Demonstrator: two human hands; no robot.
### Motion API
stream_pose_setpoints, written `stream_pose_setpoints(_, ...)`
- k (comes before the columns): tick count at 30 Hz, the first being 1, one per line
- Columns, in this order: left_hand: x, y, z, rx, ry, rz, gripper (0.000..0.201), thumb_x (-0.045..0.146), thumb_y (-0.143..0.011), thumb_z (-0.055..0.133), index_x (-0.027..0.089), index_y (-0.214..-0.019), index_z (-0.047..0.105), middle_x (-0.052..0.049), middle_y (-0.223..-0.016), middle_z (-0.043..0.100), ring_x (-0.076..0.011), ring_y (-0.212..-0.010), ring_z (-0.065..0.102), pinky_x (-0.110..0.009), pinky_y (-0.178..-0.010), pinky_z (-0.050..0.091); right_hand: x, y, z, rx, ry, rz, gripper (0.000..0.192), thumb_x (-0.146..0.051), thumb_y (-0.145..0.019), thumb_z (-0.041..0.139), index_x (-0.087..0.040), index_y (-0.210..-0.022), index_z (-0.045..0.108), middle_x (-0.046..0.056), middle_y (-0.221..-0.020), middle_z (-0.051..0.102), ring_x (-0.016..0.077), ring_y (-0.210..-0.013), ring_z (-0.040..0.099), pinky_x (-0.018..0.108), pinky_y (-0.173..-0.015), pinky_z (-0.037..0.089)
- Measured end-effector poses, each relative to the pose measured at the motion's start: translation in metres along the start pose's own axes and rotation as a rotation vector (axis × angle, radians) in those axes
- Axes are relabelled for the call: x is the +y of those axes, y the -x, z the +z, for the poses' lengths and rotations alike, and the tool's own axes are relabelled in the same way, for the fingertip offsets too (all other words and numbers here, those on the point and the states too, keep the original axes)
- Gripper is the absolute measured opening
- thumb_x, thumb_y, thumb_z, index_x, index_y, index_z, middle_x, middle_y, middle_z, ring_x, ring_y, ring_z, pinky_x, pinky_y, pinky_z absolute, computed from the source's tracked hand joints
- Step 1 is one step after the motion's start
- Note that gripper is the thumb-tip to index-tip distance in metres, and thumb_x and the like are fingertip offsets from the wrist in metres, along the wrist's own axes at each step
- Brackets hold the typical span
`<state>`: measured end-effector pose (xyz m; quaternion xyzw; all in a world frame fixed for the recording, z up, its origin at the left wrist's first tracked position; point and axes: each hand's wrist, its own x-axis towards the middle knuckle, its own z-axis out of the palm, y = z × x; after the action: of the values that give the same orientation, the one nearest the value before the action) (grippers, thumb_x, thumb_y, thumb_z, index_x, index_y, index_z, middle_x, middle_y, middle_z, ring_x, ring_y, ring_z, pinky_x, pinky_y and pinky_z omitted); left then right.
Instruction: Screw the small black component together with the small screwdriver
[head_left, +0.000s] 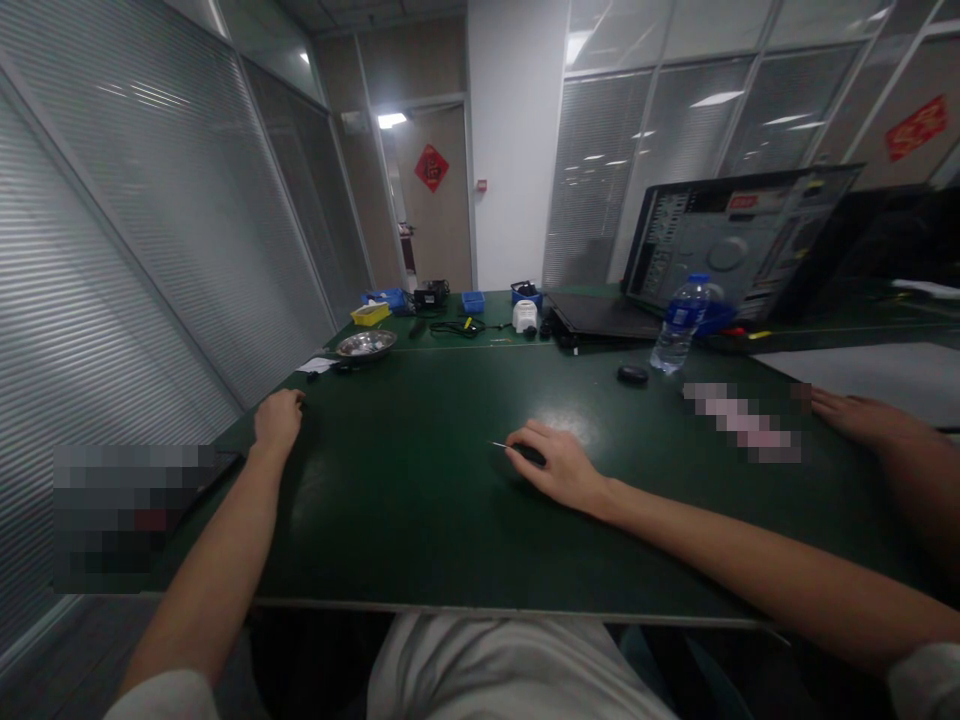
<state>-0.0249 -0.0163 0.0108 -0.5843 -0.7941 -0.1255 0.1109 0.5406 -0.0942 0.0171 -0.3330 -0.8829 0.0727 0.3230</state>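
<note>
My right hand [551, 465] lies on the green tabletop [405, 480] near the middle. It is closed around the black handle of a small screwdriver [534, 455], whose thin metal shaft points left. At the table's left edge rests my left hand [277, 420], with its fingers curled in. Whatever those fingers may hold is hidden. Beyond the left hand lie a white paper [318, 365] with small dark pieces on it and a shiny metal dish [366, 345] with small contents that are hard to make out.
Another person's hand [855, 415] rests at the right. A water bottle [681, 325] and a black mouse [632, 375] stand right of centre, before an open computer case [727, 250]. Along the back are a yellow tray [370, 315], blue bins [473, 302], cables and a white device [525, 317].
</note>
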Motion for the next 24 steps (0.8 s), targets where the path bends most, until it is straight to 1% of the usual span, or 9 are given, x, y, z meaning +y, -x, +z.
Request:
stream_pose_setpoints(3, 0.007, 0.002, -0.002, -0.012, -0.132, -0.005, 0.036, 0.011, -0.091, 0.049, 0.009, -0.116, 0.073, -0.022, -0.120, 0.068, -0.0350, -0.108, 0.065, -0.040, -0.088, 0.051, -0.001, 0.000, -0.001, -0.008, -0.007, -0.001, 0.018, -0.035, -0.103, 0.055, -0.022, -0.109, 0.066, 0.002, -0.098, 0.066, 0.0138, -0.074, 0.060, 0.028, -0.068, 0.043)
stream_pose_setpoints(5, 0.011, 0.003, -0.003, -0.020, -0.156, -0.010, 0.034, 0.010, -0.090, 0.048, 0.008, -0.112, 0.074, -0.023, -0.116, 0.068, -0.0347, -0.106, 0.066, -0.039, -0.086, 0.052, -0.001, 0.000, -0.001, -0.006, -0.010, -0.008, 0.017, -0.034, -0.103, 0.055, -0.022, -0.109, 0.066, 0.003, -0.099, 0.066, 0.0139, -0.075, 0.061, 0.028, -0.069, 0.043)
stream_pose_setpoints(8, 0.014, 0.005, -0.005, -0.016, -0.162, -0.031, 0.032, 0.011, -0.092, 0.048, 0.007, -0.112, 0.073, -0.023, -0.114, 0.068, -0.0337, -0.103, 0.067, -0.038, -0.085, 0.052, -0.001, -0.001, -0.001, -0.005, -0.012, -0.009, 0.017, -0.034, -0.103, 0.055, -0.022, -0.109, 0.066, 0.003, -0.099, 0.066, 0.0141, -0.075, 0.061, 0.028, -0.069, 0.043)
stream_pose_setpoints(11, 0.016, 0.008, -0.008, -0.011, -0.156, -0.034, 0.032, 0.014, -0.093, 0.047, 0.006, -0.110, 0.074, -0.023, -0.117, 0.066, -0.0334, -0.103, 0.066, -0.038, -0.085, 0.051, -0.002, -0.001, 0.000, -0.005, -0.003, -0.006, 0.017, -0.034, -0.103, 0.055, -0.023, -0.109, 0.066, 0.002, -0.098, 0.066, 0.0144, -0.076, 0.061, 0.028, -0.069, 0.043)
stream_pose_setpoints(16, 0.020, 0.011, -0.011, -0.011, -0.114, -0.052, 0.035, 0.016, -0.094, 0.046, 0.008, -0.111, 0.075, -0.023, -0.117, 0.068, -0.0347, -0.104, 0.065, -0.040, -0.084, 0.051, -0.002, 0.000, 0.000, -0.012, 0.006, 0.003, 0.017, -0.034, -0.103, 0.055, -0.023, -0.109, 0.066, 0.002, -0.098, 0.066, 0.0144, -0.076, 0.061, 0.028, -0.069, 0.043)
stream_pose_setpoints(19, 0.031, 0.014, -0.025, 0.018, -0.068, -0.106, 0.036, 0.019, -0.094, 0.046, 0.009, -0.112, 0.075, -0.022, -0.113, 0.069, -0.0343, -0.102, 0.064, -0.042, -0.085, 0.050, -0.002, -0.001, 0.001, -0.009, 0.015, -0.006, 0.017, -0.034, -0.103, 0.055, -0.023, -0.108, 0.066, 0.003, -0.097, 0.066, 0.0148, -0.076, 0.061, 0.028, -0.068, 0.043)
stream_pose_setpoints(21, 0.045, 0.018, -0.049, 0.140, 0.006, -0.120, 0.035, 0.021, -0.095, 0.047, 0.008, -0.111, 0.075, -0.020, -0.113, 0.069, -0.0327, -0.104, 0.062, -0.042, -0.091, 0.048, -0.002, -0.001, 0.001, -0.007, 0.016, -0.014, 0.018, -0.034, -0.103, 0.055, -0.022, -0.108, 0.066, 0.003, -0.097, 0.066, 0.0151, -0.077, 0.061, 0.028, -0.068, 0.043)
stream_pose_setpoints(22, 0.054, 0.022, -0.065, 0.247, 0.060, -0.108, 0.034, 0.022, -0.096, 0.048, 0.008, -0.112, 0.075, -0.018, -0.113, 0.068, -0.0313, -0.105, 0.060, -0.042, -0.094, 0.047, -0.002, -0.001, 0.001, -0.006, 0.015, -0.018, 0.018, -0.034, -0.103, 0.054, -0.022, -0.108, 0.066, 0.003, -0.097, 0.066, 0.0151, -0.078, 0.061, 0.028, -0.069, 0.043)
stream_pose_setpoints(24, 0.072, 0.034, -0.102, 0.543, 0.209, -0.046, 0.034, 0.024, -0.101, 0.047, 0.009, -0.117, 0.073, -0.014, -0.111, 0.066, -0.0275, -0.107, 0.058, -0.042, -0.099, 0.045, -0.002, -0.002, 0.002, -0.006, 0.013, -0.020, 0.018, -0.034, -0.103, 0.054, -0.022, -0.109, 0.066, 0.003, -0.098, 0.066, 0.0150, -0.078, 0.062, 0.028, -0.069, 0.043)
